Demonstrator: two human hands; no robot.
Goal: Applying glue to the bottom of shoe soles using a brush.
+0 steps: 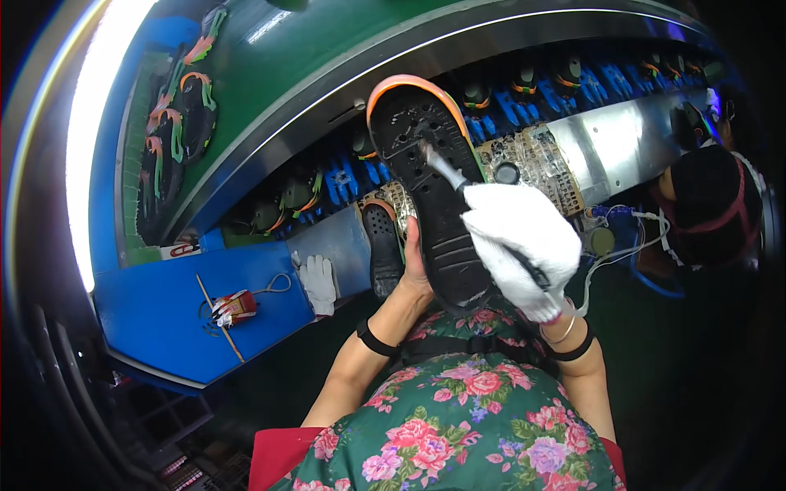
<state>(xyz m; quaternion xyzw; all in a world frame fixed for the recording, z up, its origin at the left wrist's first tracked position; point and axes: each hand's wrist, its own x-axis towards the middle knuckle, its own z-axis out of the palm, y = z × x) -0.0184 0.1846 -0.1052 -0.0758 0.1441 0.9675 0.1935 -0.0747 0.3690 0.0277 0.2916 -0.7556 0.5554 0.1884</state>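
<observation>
One spare glove (318,282) on blue bench (155,303), beside second sole (382,250).

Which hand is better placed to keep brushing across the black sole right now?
Right. The gloved right hand already holds the brush with its bristles on the sole. The bare left hand sits behind the sole, propping it up, so it is best left there.
</observation>
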